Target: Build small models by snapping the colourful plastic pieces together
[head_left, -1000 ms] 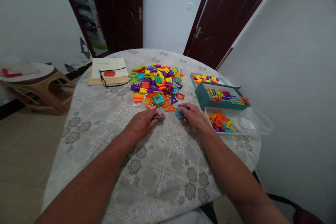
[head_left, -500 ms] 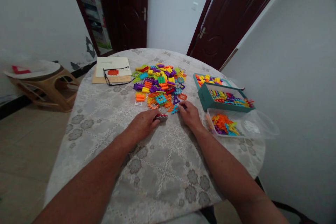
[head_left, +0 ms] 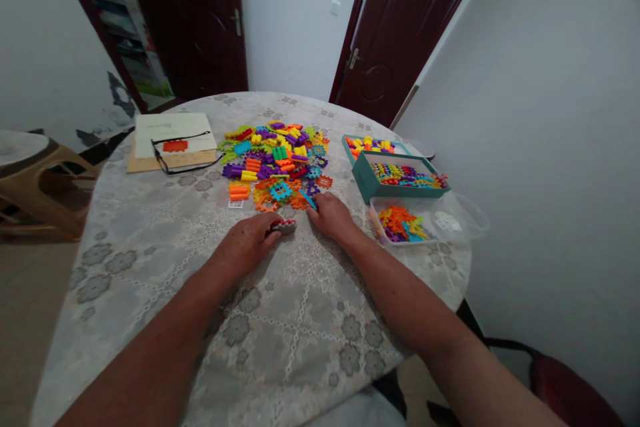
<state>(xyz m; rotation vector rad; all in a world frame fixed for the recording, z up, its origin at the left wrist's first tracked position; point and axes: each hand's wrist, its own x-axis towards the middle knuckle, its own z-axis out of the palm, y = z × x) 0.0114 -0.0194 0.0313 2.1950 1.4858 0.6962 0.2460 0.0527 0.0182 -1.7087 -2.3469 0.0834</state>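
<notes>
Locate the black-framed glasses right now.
Head view, far left side of the table: the black-framed glasses lie across the papers, beside the orange plastic piece.

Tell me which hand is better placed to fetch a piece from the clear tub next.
Probably the right hand: it is nearer the clear tub. It holds a blue piece, though; the left hand, farther off, holds a grey-and-red piece.

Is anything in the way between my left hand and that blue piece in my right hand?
Nothing loose that I can see. Your left hand holds a grey and red piece on that side; past it, only tablecloth shows before the blue piece in your right hand.
</notes>
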